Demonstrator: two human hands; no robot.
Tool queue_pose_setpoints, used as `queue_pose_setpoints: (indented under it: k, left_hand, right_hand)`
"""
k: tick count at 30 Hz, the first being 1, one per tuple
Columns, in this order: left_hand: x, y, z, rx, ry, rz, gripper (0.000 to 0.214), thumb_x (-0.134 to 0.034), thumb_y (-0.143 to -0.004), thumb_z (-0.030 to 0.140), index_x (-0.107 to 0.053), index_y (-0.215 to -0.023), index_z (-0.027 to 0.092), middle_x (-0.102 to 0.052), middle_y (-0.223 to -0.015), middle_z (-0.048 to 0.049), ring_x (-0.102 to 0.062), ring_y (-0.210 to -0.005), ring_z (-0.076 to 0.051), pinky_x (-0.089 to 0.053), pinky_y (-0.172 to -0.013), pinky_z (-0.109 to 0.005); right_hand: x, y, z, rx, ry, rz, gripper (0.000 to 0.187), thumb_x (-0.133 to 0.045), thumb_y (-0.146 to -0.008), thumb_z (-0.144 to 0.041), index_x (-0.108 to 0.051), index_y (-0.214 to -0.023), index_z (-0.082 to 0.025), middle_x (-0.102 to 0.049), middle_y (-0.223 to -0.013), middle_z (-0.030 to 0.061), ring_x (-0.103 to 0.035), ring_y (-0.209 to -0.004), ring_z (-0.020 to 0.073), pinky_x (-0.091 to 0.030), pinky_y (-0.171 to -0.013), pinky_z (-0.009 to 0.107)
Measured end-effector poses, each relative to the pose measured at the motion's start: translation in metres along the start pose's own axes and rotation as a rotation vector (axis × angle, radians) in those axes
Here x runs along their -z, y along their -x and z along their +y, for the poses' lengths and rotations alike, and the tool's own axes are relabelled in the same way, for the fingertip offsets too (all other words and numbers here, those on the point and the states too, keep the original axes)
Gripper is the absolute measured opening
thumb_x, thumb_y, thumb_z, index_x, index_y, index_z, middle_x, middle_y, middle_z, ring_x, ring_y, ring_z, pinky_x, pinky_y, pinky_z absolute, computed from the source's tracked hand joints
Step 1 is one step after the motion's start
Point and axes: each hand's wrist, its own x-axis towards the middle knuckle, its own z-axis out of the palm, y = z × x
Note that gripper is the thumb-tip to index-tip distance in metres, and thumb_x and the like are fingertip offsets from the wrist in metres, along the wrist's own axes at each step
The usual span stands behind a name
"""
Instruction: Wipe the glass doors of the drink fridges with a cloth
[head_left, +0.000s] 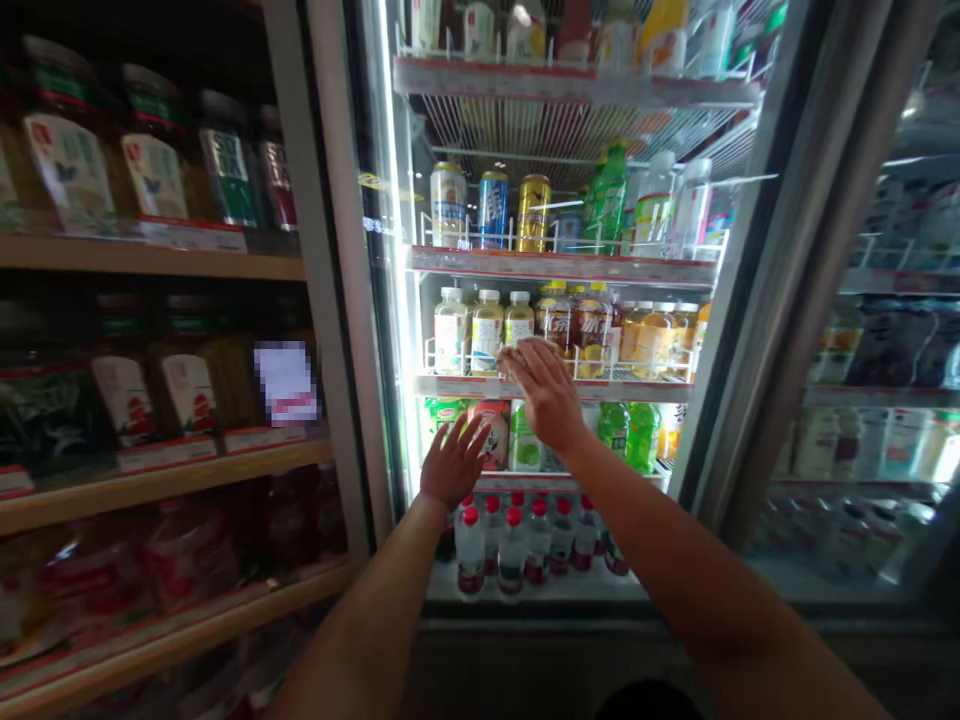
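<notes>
Centrally, left hand (454, 462) spread and empty, right hand (551, 402) grasping cloth (511, 361) (room both sides), clear of the door frame (796, 290)

Cooler (525, 606) in the middle, shelving (150, 262) to its left, second cooler (885, 602) to its right; cans (493, 212) left of bottles (609, 200) on the second visible shelf (562, 266); right fingers (537, 366) on a cloth (508, 361) before the third shelf (637, 389); left fingers (454, 437) lower, leftward, before packs (496, 425); water bottles (512, 550) on the bottom.
</notes>
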Motion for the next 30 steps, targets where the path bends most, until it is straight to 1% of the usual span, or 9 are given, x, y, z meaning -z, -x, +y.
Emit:
queue_pose_setpoints:
  k: [4,8,11,14,17,20,23,27,30]
  left_hand:
    - [-0.001,-0.001,0.000,0.002,-0.003,0.013,0.058,-0.052,-0.096,0.030,-0.040,-0.152,0.023,-0.048,-0.152,-0.0078,-0.026,-0.153,-0.024,-0.020,-0.127,-0.045]
    - [-0.001,-0.002,0.000,0.003,-0.004,0.027,0.060,-0.053,-0.095,0.029,-0.039,-0.153,0.023,-0.048,-0.153,-0.0074,-0.022,-0.154,-0.022,-0.018,-0.128,-0.044]
    - [-0.002,-0.002,0.000,-0.003,-0.006,0.036,0.059,-0.053,-0.095,0.029,-0.040,-0.152,0.022,-0.047,-0.153,-0.0071,-0.016,-0.155,-0.022,-0.014,-0.129,-0.043]
    - [-0.003,-0.002,-0.001,-0.008,-0.008,0.046,0.060,-0.054,-0.095,0.030,-0.040,-0.152,0.022,-0.047,-0.153,-0.0073,-0.013,-0.155,-0.022,-0.014,-0.129,-0.043]
    - [-0.004,-0.001,-0.001,-0.004,-0.013,0.043,0.062,-0.054,-0.094,0.031,-0.037,-0.154,0.023,-0.046,-0.154,-0.0075,-0.018,-0.155,-0.023,-0.016,-0.129,-0.045]
    - [-0.004,0.000,-0.001,0.003,-0.019,0.032,0.061,-0.053,-0.095,0.030,-0.037,-0.154,0.025,-0.046,-0.154,-0.0073,-0.020,-0.154,-0.023,-0.017,-0.129,-0.045]
    - [-0.004,-0.001,-0.001,0.000,-0.010,0.043,0.060,-0.052,-0.095,0.029,-0.038,-0.153,0.024,-0.046,-0.154,-0.0064,-0.015,-0.155,-0.022,-0.016,-0.129,-0.044]
    - [-0.004,-0.001,-0.001,0.003,-0.009,0.040,0.061,-0.052,-0.095,0.029,-0.035,-0.154,0.026,-0.044,-0.155,-0.0050,-0.017,-0.155,-0.021,-0.016,-0.129,-0.044]
    - [-0.003,-0.001,-0.001,0.005,0.001,0.030,0.066,-0.052,-0.095,0.027,-0.031,-0.156,0.026,-0.043,-0.156,-0.0057,-0.020,-0.154,-0.022,-0.016,-0.129,-0.045]
  right_hand:
    - [0.011,0.013,0.013,0.106,0.014,-0.081,0.050,-0.048,-0.094,-0.011,-0.055,-0.143,-0.023,-0.051,-0.151,0.0045,-0.040,-0.145,0.0225,-0.036,-0.124,0.047]
    - [0.025,0.007,0.035,0.000,0.065,0.008,0.047,-0.046,-0.095,-0.010,-0.059,-0.140,-0.022,-0.052,-0.150,0.0063,-0.042,-0.144,0.0235,-0.040,-0.121,0.047]
    - [0.032,0.017,0.047,-0.050,0.079,0.081,0.045,-0.044,-0.096,-0.009,-0.061,-0.137,-0.019,-0.054,-0.148,0.0084,-0.041,-0.145,0.0236,-0.041,-0.121,0.047]
    - [0.038,0.033,0.055,0.009,0.064,0.039,0.047,-0.046,-0.095,-0.009,-0.060,-0.138,-0.021,-0.054,-0.147,0.0078,-0.042,-0.145,0.0227,-0.042,-0.121,0.047]
    - [0.046,0.036,0.067,0.047,0.058,-0.026,0.050,-0.047,-0.093,-0.007,-0.058,-0.140,-0.023,-0.054,-0.148,0.0067,-0.042,-0.144,0.0225,-0.041,-0.122,0.049]
    - [0.054,0.036,0.080,-0.036,0.074,0.039,0.051,-0.043,-0.093,-0.005,-0.059,-0.139,-0.022,-0.054,-0.147,0.0075,-0.041,-0.145,0.0233,-0.042,-0.121,0.050]
    - [0.058,0.052,0.086,-0.110,0.094,0.106,0.050,-0.040,-0.095,-0.007,-0.060,-0.139,-0.022,-0.055,-0.146,0.0088,-0.042,-0.145,0.0239,-0.044,-0.119,0.052]
    - [0.063,0.075,0.093,-0.054,0.112,0.057,0.047,-0.043,-0.094,-0.007,-0.063,-0.135,-0.021,-0.058,-0.144,0.0091,-0.045,-0.142,0.0234,-0.046,-0.118,0.049]
    - [0.072,0.069,0.107,-0.015,0.149,0.040,0.045,-0.044,-0.094,-0.008,-0.065,-0.132,-0.020,-0.059,-0.142,0.0085,-0.047,-0.141,0.0231,-0.045,-0.118,0.047]
